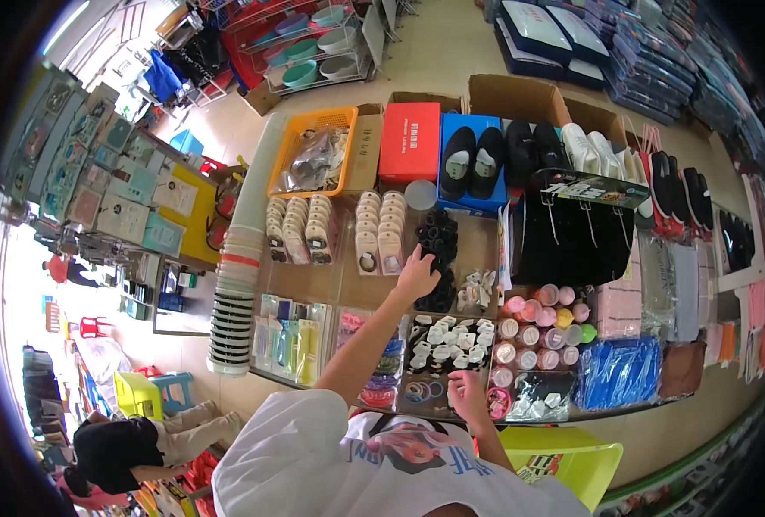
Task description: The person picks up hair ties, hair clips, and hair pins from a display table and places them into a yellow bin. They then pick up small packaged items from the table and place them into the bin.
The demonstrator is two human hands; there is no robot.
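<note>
One orange basket [312, 152] sits at the upper middle of the frame, with one red box [410, 141] to its right and one blue box [464, 164] next to that, which carries two black shoes [473, 161]. Two stools, one yellow [137, 394] and one blue [174, 389], stand at lower left, and one yellow chair [572, 461] shows at the bottom right of centre

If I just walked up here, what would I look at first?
Probably the left hand, stretched far out over the stall to a heap of black rolls in the middle. Behind those sit an orange basket, a red box and black shoes on a blue box. Nearer, the right hand rests by small white things, with pastel pots on their right.
</note>
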